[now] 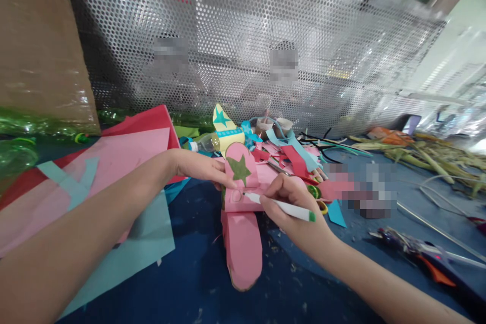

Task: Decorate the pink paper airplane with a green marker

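A pink paper plane model (241, 233) lies on the blue table, its upright fin bearing a green star (239, 169). My left hand (201, 167) is closed in a pinch on the fin's left edge, steadying it. My right hand (290, 202) is closed on a white marker with a green cap (283, 206); the marker's tip touches the pink body just below the star, where a small outline is drawn.
A yellow plane on a plastic bottle (224, 134) stands behind. Pink, red and light-blue paper sheets (114, 162) cover the left. Paper scraps and scissors (317, 195) lie right of the model. A perforated metal screen (246, 35) closes the back. Green stalks (429, 154) lie far right.
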Action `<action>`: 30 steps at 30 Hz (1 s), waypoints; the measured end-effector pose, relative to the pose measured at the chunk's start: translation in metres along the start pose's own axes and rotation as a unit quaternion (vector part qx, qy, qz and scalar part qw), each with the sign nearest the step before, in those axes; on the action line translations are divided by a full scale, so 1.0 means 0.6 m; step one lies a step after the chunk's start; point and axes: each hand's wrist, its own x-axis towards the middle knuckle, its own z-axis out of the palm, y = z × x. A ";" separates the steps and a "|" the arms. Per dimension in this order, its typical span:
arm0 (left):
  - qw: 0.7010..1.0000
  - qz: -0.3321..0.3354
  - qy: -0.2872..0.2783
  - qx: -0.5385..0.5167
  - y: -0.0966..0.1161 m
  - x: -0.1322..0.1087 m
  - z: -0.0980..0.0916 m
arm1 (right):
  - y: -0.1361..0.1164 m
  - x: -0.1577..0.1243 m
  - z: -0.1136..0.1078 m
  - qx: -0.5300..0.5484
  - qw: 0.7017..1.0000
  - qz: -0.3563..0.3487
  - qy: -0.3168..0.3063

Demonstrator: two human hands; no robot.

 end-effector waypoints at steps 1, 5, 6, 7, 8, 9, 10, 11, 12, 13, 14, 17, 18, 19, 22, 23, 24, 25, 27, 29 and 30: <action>1.000 0.002 -0.002 0.000 -0.001 0.000 0.000 | -0.001 0.000 0.000 -0.002 1.000 0.002 -0.001; 1.000 0.005 -0.002 -0.003 -0.003 0.001 0.000 | -0.002 -0.001 0.001 -0.005 1.000 0.020 -0.003; 1.000 0.005 -0.001 -0.004 -0.004 0.001 -0.001 | -0.002 -0.002 0.001 -0.006 1.000 0.025 0.000; 1.000 0.002 0.001 -0.002 -0.004 0.001 -0.001 | -0.001 -0.001 0.001 -0.009 1.000 0.029 0.004; 1.000 0.000 0.003 0.002 -0.004 0.001 -0.001 | 0.000 -0.001 0.000 -0.013 0.999 0.032 0.010; 1.000 -0.002 0.004 0.007 -0.004 0.001 -0.002 | 0.000 0.000 0.000 -0.016 0.999 0.033 0.017; 1.000 -0.003 0.004 0.013 -0.003 0.001 -0.002 | 0.001 0.001 -0.001 -0.017 0.999 0.034 0.024; 1.000 -0.001 0.004 0.018 -0.003 0.001 -0.002 | 0.001 0.003 -0.002 -0.016 0.999 0.033 0.030; 1.000 0.002 0.002 0.021 -0.002 0.001 -0.003 | 0.001 0.004 -0.003 -0.014 0.999 0.031 0.036; 1.000 0.007 -0.001 0.021 -0.002 0.001 -0.003 | 0.001 0.005 -0.003 -0.011 0.999 0.029 0.039; 1.000 0.011 -0.004 0.019 -0.002 0.001 -0.003 | 0.001 0.006 -0.004 -0.009 0.999 0.027 0.041; 1.000 0.010 -0.005 0.015 -0.002 0.002 -0.004 | 0.002 0.007 -0.004 -0.002 0.999 0.026 0.043; 1.000 0.006 -0.004 0.016 -0.003 0.002 -0.004 | 0.002 0.007 -0.004 0.000 0.999 0.025 0.043; 1.000 0.002 -0.001 0.016 -0.003 0.002 -0.004 | 0.003 0.007 -0.004 0.004 0.999 0.025 0.042; 1.000 -0.013 0.009 0.021 -0.002 0.001 -0.003 | 0.006 0.006 -0.003 0.012 0.999 0.020 0.034; 1.000 -0.016 0.014 0.022 -0.002 0.001 -0.003 | 0.008 0.006 -0.003 0.014 0.999 0.019 0.031; 0.999 -0.018 0.017 0.023 -0.002 0.000 -0.003 | 0.009 0.005 -0.003 0.015 0.999 0.019 0.029; 0.999 -0.017 0.020 0.023 -0.001 0.000 -0.003 | 0.010 0.005 -0.002 0.016 0.999 0.019 0.026; 1.000 -0.011 0.016 0.020 0.000 -0.001 -0.002 | 0.010 0.005 -0.003 0.020 0.999 0.023 0.020; 1.000 0.001 0.006 0.014 0.001 -0.001 -0.002 | 0.007 0.006 -0.007 0.029 0.999 0.033 0.020; 1.000 0.005 0.000 0.010 0.002 -0.001 -0.002 | 0.004 0.008 -0.010 0.033 0.998 0.037 0.027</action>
